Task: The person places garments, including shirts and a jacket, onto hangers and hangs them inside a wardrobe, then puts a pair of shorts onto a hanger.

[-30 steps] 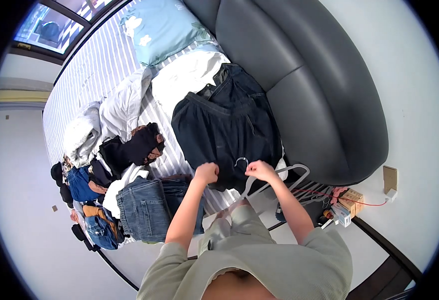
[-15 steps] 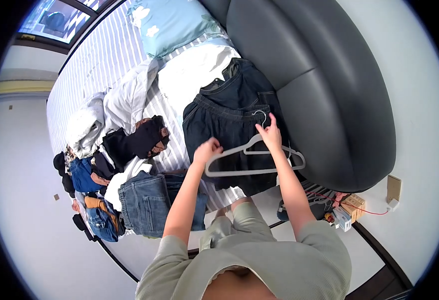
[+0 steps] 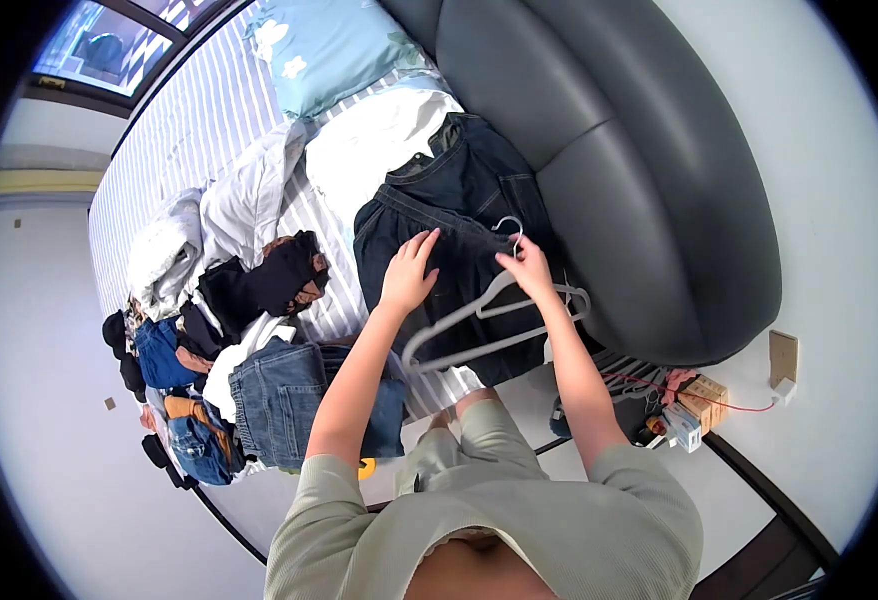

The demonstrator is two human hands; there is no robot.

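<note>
Dark denim pants (image 3: 489, 185) with an elastic-looking waistband lie on the striped bed, partly over a white garment (image 3: 369, 140). A grey clothes hanger (image 3: 479, 345) with a metal hook is over them, tilted, its left end lower. My right hand (image 3: 527, 270) grips it near the neck, just below the hook. My left hand (image 3: 411, 272) rests on or just above the dark denim near the waistband, fingers apart, holding nothing. Whether it presses on the cloth I cannot tell.
Folded blue jeans (image 3: 284, 395) and a pile of mixed clothes (image 3: 249, 290) lie on the left of the bed. The black padded headboard (image 3: 609, 190) stands at the right. A teal pillow (image 3: 329, 60) lies at the far end. Small boxes (image 3: 699, 405) sit at the lower right.
My left hand has left the hanger's left end and moved up to the dark denim, its fingers opening. The hanger has tilted, with its left end now lower, still in my right hand.
</note>
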